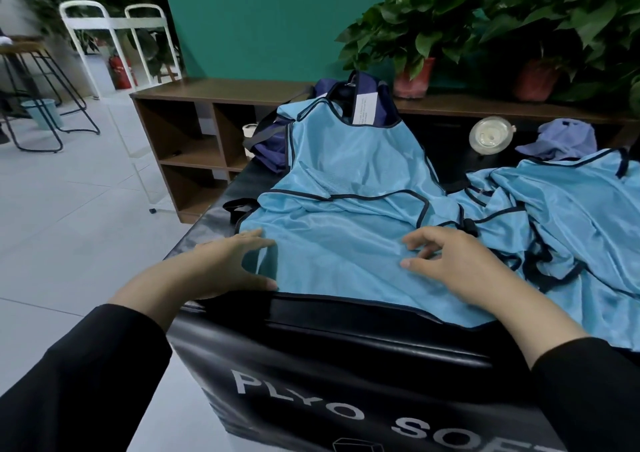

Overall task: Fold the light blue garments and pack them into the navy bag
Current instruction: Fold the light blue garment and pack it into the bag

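Observation:
A light blue vest [346, 174] with dark trim lies spread flat on the black padded box [329, 327], its neck end resting over the navy bag [363, 88] at the far side. My left hand [228, 264] rests at the vest's left lower edge, thumb and fingers spread around the hem. My right hand [457, 264] lies on the vest's lower right part with fingers loosely bent, touching the fabric. More light blue garments [571, 216] lie crumpled in a heap to the right.
A clear round lid or container [490, 135] and a lavender cap [557, 140] sit behind the heap. A brown shelf unit [194, 133] stands at the back left, with potted plants [419, 36] on top. White floor and stools lie to the left.

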